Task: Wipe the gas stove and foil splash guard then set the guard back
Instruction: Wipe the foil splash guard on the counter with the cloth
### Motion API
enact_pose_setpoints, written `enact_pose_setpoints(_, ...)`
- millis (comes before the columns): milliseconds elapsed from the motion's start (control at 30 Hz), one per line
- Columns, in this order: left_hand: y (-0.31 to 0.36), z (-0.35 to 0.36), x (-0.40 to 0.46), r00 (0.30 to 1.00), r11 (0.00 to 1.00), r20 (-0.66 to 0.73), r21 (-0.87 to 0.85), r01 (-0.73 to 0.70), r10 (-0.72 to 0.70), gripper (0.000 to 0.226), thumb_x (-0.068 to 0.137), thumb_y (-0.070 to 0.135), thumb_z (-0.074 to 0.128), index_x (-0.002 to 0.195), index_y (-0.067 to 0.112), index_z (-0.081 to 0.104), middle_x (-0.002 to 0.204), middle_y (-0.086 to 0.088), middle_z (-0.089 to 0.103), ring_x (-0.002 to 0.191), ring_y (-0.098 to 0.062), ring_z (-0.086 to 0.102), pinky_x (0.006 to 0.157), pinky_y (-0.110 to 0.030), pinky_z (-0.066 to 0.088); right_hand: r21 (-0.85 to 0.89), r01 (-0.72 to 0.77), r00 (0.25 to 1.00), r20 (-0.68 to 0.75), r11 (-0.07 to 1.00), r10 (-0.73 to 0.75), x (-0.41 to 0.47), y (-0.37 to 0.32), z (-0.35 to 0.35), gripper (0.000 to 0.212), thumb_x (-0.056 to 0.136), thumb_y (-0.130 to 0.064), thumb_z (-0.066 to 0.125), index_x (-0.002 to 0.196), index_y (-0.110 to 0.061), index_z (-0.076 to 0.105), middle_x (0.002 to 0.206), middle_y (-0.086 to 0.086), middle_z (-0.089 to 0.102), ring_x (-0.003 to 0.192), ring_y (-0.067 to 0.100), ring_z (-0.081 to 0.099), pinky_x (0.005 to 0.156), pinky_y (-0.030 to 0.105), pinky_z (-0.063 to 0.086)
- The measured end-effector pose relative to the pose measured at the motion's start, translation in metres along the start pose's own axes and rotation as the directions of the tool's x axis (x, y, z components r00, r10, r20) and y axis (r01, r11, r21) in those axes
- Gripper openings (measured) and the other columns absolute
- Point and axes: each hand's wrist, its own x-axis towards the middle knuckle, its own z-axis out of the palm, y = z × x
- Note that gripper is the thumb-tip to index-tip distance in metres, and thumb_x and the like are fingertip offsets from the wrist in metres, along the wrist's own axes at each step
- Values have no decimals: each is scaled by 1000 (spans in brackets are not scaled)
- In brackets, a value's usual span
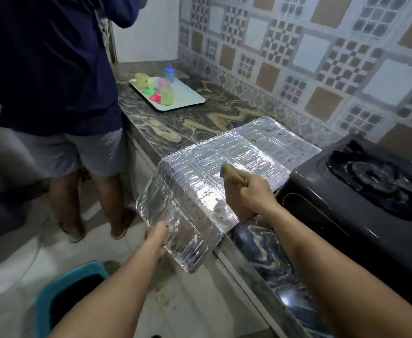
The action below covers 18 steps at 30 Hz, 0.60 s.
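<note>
Half of the foil splash guard [214, 176] lies flat on the marbled counter [175, 125] just left of the gas stove [361, 191], and the near panel folds down over the counter edge into the air. Food specks dot the panels, so the wiping looks unfinished. The left hand [157, 236] pinches the lower corner of that hanging panel, thumb on top, fingers underneath. The right hand [253, 193] is a closed fist around a bunched tan cloth [234, 191], which presses on the fold line. Thin foil is the main risk: hard rubbing at the crease, or a pull from the left hand against it, could likely tear or crumple the sheet, and loosened crumbs would drop off the edge. Some might fall into the teal bin [63, 293] below, others onto the floor, where bits already seem to lie. Further along the counter sits a white tray [190, 100] of coloured plastic cups, well apart from the guard. Another person [53, 81] stands beside the counter to the left, limiting room to swing the guard out that way.
</note>
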Motion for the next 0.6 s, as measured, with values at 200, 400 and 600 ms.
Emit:
enact_pose_setpoints(200,-31,-16,41,976,975,35,-42,217,-215,11,72,21,58,64,17,52,56,2,33,50,-15,26,61,-30,29,-377,76,995,89,923,-46,16,-12,52,35,87,-20,46,122,-20,51,103,13,64,94,34,60,70,35,37)
enact_pose_setpoints(400,-28,-37,42,956,925,173,-259,278,-238,10,84,14,49,81,9,58,68,-9,56,68,-27,54,49,-38,55,-362,245,940,317,900,-129,24,-11,83,9,86,-15,44,82,-20,49,107,1,56,85,24,54,69,32,42)
enact_pose_setpoints(600,-24,-64,25,935,873,330,-408,265,-130,38,81,22,59,113,3,67,117,-21,67,106,-41,64,90,-55,52,-373,375,893,390,849,-223,29,4,95,49,89,-22,56,136,-23,40,147,2,36,133,26,31,98,47,44)
